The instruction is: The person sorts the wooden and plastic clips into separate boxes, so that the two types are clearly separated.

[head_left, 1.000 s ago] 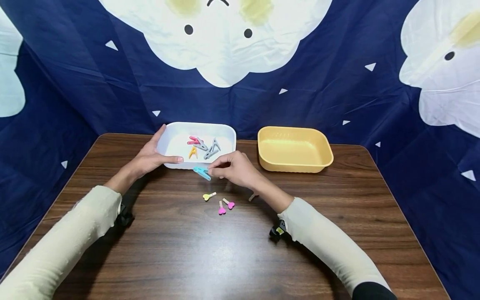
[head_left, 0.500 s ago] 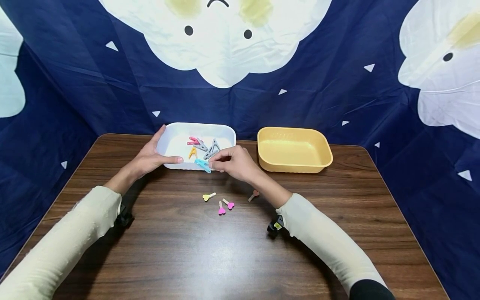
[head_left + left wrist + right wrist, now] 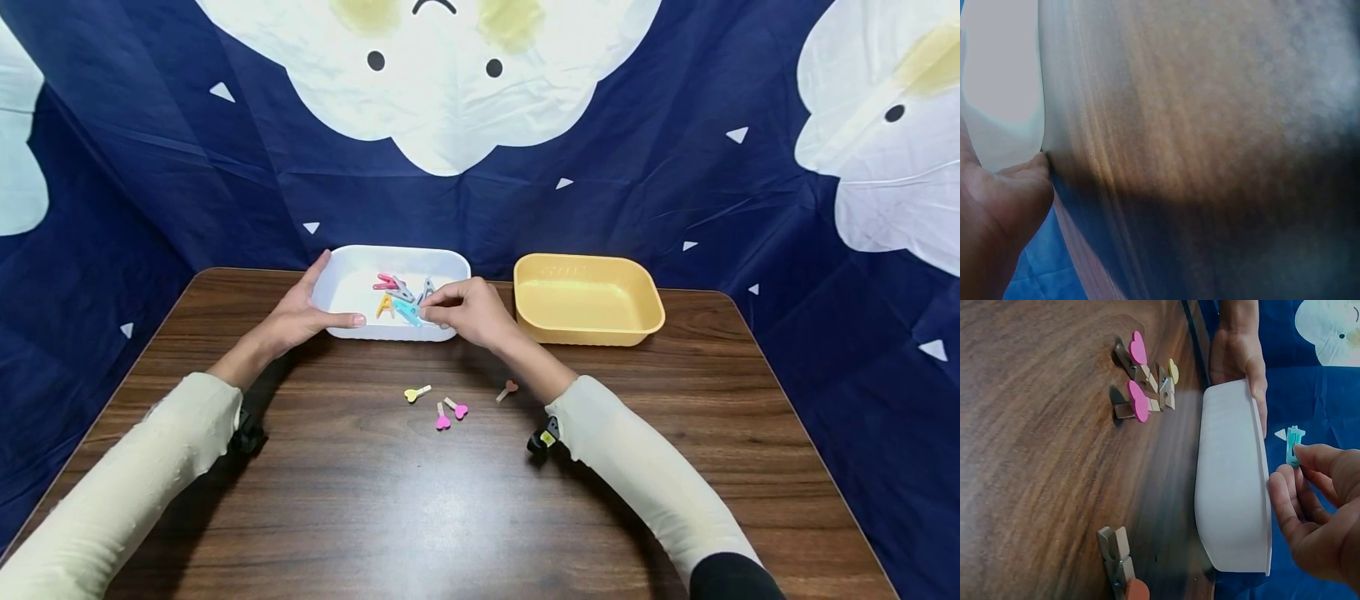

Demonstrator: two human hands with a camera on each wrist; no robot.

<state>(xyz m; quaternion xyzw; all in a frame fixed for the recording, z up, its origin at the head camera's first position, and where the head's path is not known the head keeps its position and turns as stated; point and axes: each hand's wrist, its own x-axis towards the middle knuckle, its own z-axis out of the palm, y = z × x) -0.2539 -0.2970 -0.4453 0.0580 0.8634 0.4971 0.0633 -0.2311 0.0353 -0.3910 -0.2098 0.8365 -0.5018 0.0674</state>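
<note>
My right hand (image 3: 468, 312) pinches a light blue plastic clothespin (image 3: 407, 312) between thumb and fingertips, over the front side of the white tub (image 3: 397, 332). In the right wrist view the clothespin (image 3: 1294, 445) stands beyond the tub's rim, the other fingers close by that rim. My left hand (image 3: 303, 312) holds the tub by its left end, thumb across the front rim and fingers along the outer side. Inside the tub lie a pink-and-grey clothespin (image 3: 395, 286), a yellow clothespin (image 3: 386, 306) and a grey clothespin (image 3: 427, 288), partly hidden behind the right hand.
A yellow tub (image 3: 590, 336) stands right of the white one. Small wooden clips with hearts lie on the brown table (image 3: 337, 483): a yellow-heart clip (image 3: 417, 393), two pink-heart clips (image 3: 443, 417), and an orange-heart clip (image 3: 507, 391) near the right forearm. A blue curtain hangs behind.
The right hand has carried the light blue clothespin from in front of the white tub up and over its front rim. The left hand has stayed in place on the tub.
</note>
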